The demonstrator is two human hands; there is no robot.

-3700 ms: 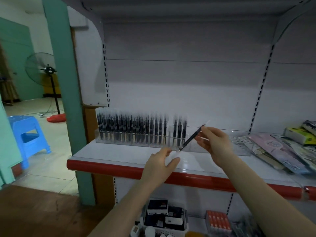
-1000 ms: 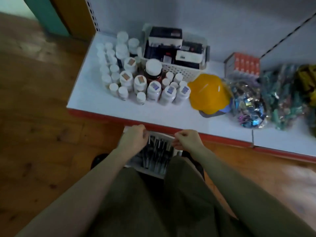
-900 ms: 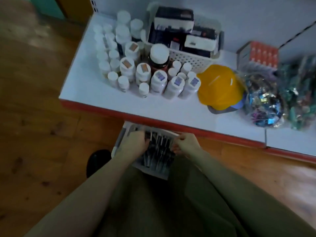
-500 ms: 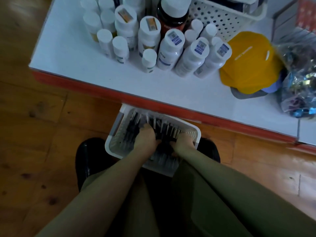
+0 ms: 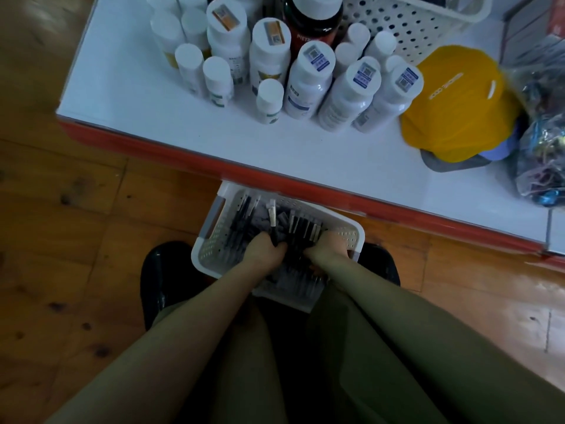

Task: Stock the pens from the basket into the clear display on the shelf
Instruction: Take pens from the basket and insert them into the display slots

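Both our hands are in the white basket [image 5: 211,240]: left hand [image 5: 265,246] and right hand [image 5: 329,245] curl into black pens [image 5: 301,228]. The pens' long axes run away from us, directly under both grips.

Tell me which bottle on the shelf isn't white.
The dark red-brown bottle with a white cap, standing at the back of the cluster beside the perforated basket; every other bottle there is white.

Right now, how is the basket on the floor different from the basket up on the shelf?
The floor basket sits on the wood floor, below the shelf edge; the shelf basket stands on the white shelf behind bottles. The floor basket shows whole, full of dark pens, with both hands in it; the shelf basket is cut off, its contents unseen. Both are white with holes.
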